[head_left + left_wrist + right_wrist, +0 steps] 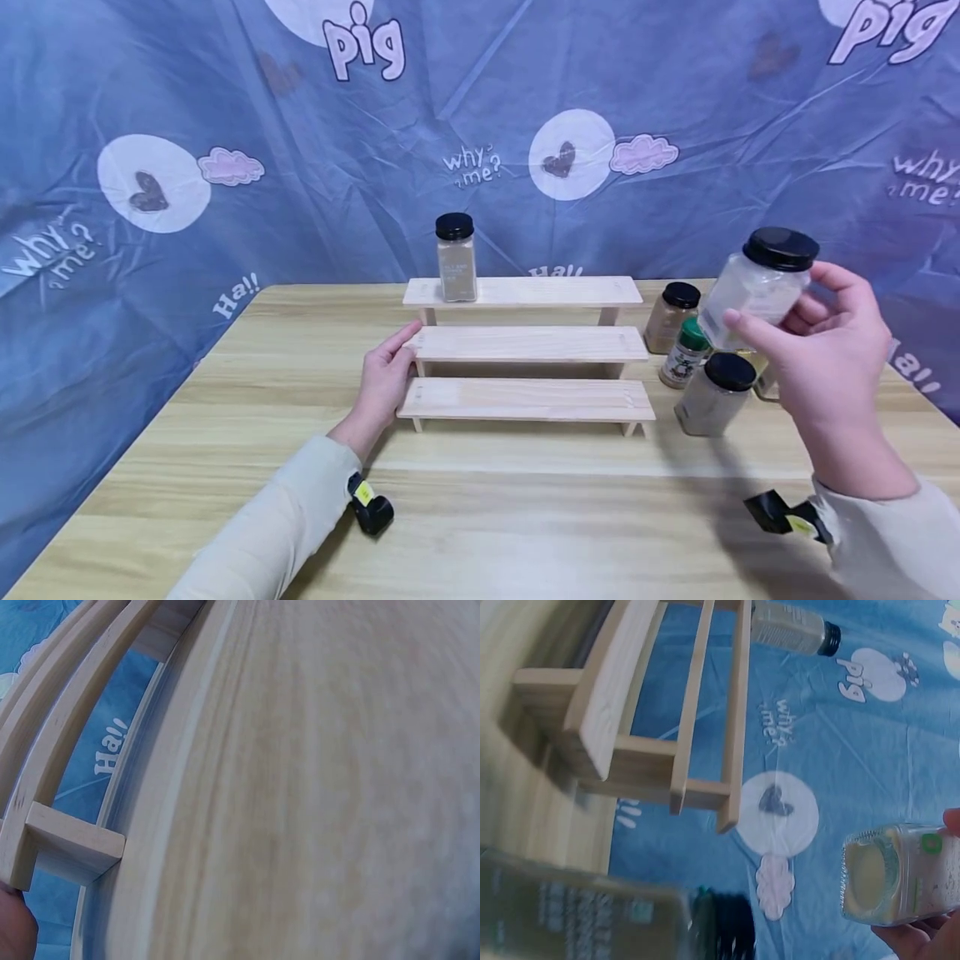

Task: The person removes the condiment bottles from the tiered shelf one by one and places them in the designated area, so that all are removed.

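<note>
My right hand [836, 358] grips a clear jar with a black lid [757, 287], raised and tilted above the table's right side. In the right wrist view this jar [900, 874] shows its base and pale contents, fingers at its far end. My left hand [386, 379] holds the left end of a three-tier wooden shelf rack [528, 343], near the middle tier. Only a fingertip [13, 926] of that hand shows in the left wrist view, against a board's end. A black-lidded spice jar [457, 262] stands upright on the top tier's left part.
Right of the rack stand a brown-filled black-lidded jar [671, 321], a green-capped shaker [684, 357] and a front black-lidded jar [716, 396]. Another jar [767, 385] is partly hidden behind the right hand. A blue printed cloth [337, 167] hangs behind the wooden table [465, 517].
</note>
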Motion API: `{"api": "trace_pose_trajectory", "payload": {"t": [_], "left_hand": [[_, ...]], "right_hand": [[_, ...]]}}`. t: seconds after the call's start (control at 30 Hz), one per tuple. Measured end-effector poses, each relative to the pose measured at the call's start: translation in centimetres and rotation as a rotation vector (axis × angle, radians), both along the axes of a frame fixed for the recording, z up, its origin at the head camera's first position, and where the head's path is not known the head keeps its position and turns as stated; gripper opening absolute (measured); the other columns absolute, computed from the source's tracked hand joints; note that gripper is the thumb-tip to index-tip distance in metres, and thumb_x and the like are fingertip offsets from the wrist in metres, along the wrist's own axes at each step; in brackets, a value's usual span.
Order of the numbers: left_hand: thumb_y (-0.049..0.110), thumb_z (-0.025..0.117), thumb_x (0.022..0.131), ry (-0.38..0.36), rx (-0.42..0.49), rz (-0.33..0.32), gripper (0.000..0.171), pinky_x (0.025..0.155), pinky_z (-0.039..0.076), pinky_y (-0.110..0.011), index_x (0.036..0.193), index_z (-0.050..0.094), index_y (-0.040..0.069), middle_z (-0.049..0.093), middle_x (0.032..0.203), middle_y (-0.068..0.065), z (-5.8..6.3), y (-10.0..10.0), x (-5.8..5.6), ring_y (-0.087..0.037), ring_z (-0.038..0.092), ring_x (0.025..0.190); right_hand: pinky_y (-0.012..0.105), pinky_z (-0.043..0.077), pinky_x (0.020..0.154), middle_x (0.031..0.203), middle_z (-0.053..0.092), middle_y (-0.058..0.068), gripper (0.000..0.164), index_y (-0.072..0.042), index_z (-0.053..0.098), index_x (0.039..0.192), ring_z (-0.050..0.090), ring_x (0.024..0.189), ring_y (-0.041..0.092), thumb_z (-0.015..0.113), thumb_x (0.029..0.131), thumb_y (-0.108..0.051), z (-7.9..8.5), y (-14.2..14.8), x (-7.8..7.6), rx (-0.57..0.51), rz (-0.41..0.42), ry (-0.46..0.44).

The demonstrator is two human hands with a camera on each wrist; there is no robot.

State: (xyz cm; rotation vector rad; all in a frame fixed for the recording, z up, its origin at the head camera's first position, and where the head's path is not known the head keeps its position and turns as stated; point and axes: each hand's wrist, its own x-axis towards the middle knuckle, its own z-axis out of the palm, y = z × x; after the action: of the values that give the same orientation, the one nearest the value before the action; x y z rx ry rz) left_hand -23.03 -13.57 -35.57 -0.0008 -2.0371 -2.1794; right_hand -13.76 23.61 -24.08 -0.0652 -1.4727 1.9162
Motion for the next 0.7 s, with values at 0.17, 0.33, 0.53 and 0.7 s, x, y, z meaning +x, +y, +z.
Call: {"api": "trace_pose_trajectory", "payload": {"t": [0.17,0.33,0.53,0.7], "left_hand": [[-0.004,0.043,0.084,0.012,-0.002,-0.005,0.047,0.074,0.047,-0.012,0.128,0.055,0.003,0.05,0.135,-0.008,0.2,0.0,-0.1,0.0,0.054,0.092],[-0.005,0.042,0.083,0.017,-0.001,-0.006,0.047,0.076,0.048,-0.012,0.128,0.054,0.001,0.049,0.136,-0.01,0.2,-0.1,-0.3,-0.002,0.055,0.095],[-0.003,0.043,0.083,0.016,-0.011,-0.01,0.047,0.081,0.048,-0.014,0.129,0.053,0.002,0.047,0.138,-0.009,0.1,-0.2,-0.2,-0.007,0.055,0.102],[0.0,0.044,0.081,0.087,-0.003,-0.013,0.047,0.08,0.049,-0.016,0.126,0.056,0.002,0.05,0.135,-0.011,0.0,-0.1,0.3,-0.008,0.055,0.101]], "right_hand": [[0.017,0.053,0.058,0.085,0.071,0.008,0.072,-0.002,0.053,0.112,0.066,0.066,0.013,0.055,0.053,0.04,-0.8,1.1,0.7,-0.056,0.013,0.078],[0.015,0.052,0.057,0.088,0.072,0.005,0.074,-0.003,0.051,0.116,0.067,0.069,0.012,0.057,0.054,0.038,-1.5,2.3,1.4,-0.04,-0.046,0.031],[0.014,0.052,0.057,0.086,0.072,0.004,0.076,-0.004,0.05,0.115,0.067,0.069,0.01,0.054,0.054,0.04,-2.5,3.3,1.9,-0.094,-0.085,-0.004],[0.012,0.051,0.056,0.086,0.071,0.002,0.076,-0.007,0.05,0.113,0.066,0.068,0.008,0.054,0.053,0.04,-3.6,4.0,2.4,-0.108,-0.116,-0.029]]}}
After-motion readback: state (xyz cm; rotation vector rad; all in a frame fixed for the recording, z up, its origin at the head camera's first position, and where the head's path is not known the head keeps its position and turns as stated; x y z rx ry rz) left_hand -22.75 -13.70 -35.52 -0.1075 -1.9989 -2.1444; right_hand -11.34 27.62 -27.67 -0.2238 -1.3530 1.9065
